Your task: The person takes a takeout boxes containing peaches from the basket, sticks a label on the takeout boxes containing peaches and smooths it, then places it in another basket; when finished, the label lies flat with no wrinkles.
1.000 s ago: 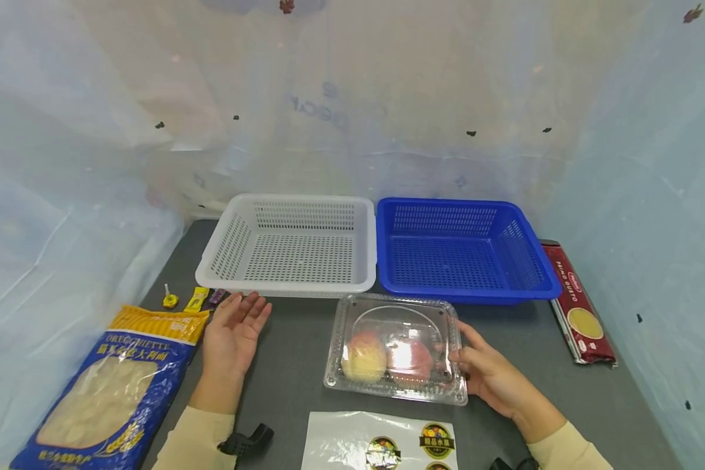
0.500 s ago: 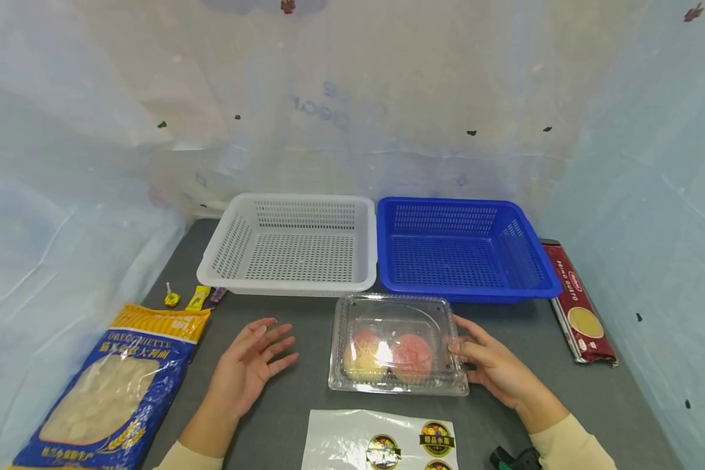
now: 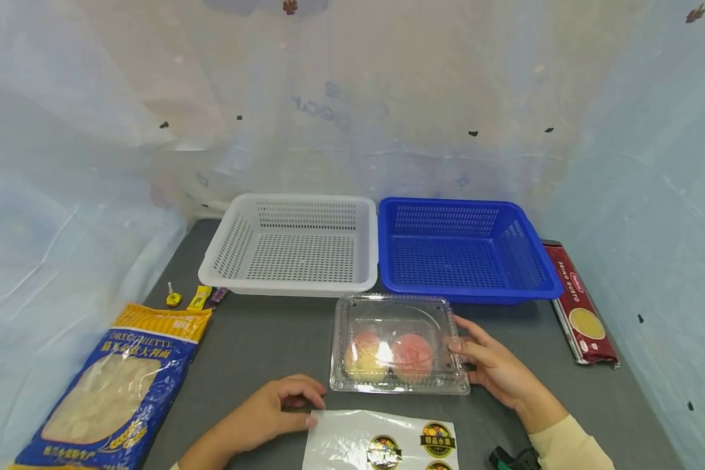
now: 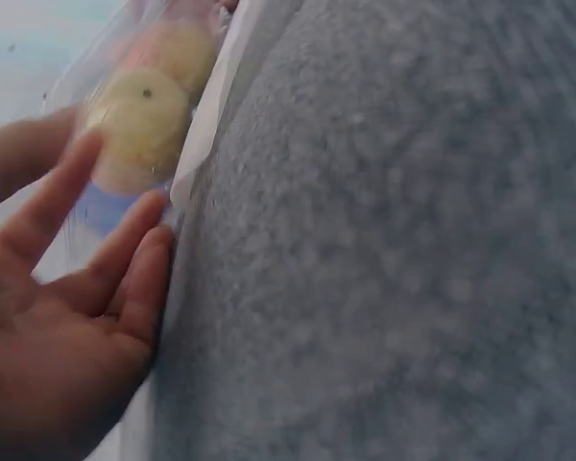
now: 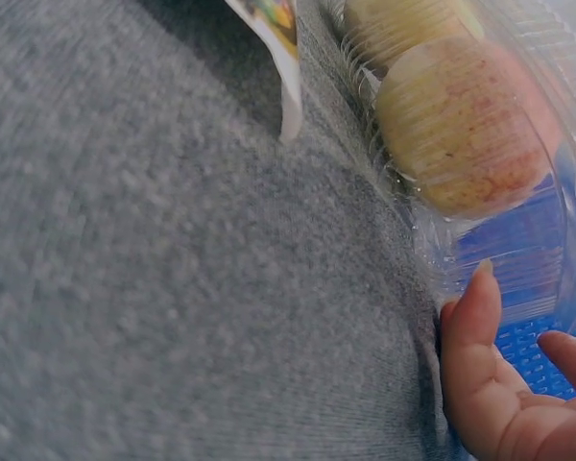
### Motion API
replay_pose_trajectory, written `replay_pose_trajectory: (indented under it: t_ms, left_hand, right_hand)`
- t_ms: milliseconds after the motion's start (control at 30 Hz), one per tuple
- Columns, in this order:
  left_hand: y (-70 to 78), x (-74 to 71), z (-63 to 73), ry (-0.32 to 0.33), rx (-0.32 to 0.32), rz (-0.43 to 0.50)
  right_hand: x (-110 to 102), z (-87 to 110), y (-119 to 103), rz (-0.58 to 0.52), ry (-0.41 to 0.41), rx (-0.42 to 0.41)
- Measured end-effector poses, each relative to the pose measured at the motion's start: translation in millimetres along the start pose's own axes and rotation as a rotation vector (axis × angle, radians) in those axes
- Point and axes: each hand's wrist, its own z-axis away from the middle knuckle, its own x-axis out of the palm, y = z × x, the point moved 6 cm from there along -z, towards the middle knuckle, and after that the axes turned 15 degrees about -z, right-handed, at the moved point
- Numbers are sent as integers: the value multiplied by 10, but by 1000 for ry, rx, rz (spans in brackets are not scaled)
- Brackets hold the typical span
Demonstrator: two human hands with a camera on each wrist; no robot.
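A clear plastic clamshell box (image 3: pixel 396 378) holds two round red-and-yellow fruits (image 5: pixel 466 125) that look like apples or peaches. My right hand (image 3: pixel 502 372) holds the box at its right end, fingertips overlapping the lid's edge in the head view. In the right wrist view, one fingertip lies low beside the box's corner. In front of the box is a white sticker sheet (image 3: pixel 341 440) with round fruit labels. My left hand (image 3: pixel 267 414) is at the sheet's upper left corner, thumb tip right at its edge and fingers loosely bent above. Part of the sheet is cut off by the frame.
Behind the box stand a white basket (image 3: pixel 288 287) and a blue basket (image 3: pixel 476 294), side by side. A blue-and-yellow orecchiette pasta bag (image 3: pixel 111 385) lies at left, with a lollipop (image 3: pixel 173 298) and small wrapped sweets (image 3: pixel 200 297) beyond. A red pasta packet (image 3: pixel 581 307) lies at right.
My left hand has come from near the white basket's front, down and right to the sheet's corner. The clamshell box has turned slightly straighter, my right hand staying at its end.
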Motion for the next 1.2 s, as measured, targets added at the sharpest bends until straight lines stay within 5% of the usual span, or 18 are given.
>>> replay_pose_trajectory:
  t_ms: [233,433,900,1200]
  left_hand:
    - [208,163,5,-90,141,-403]
    - [272,223,-16,-100,224,-514]
    - [563,233,-50,-36,414,-161]
    - [797,68,-125,67,390,15]
  right_hand:
    - [-1,8,10,-14,3,5]
    - [-5,8,21,-15,8,7]
    - [-17,18,-4,10,34,-8]
    - [-20,117,-231,18,27,-122]
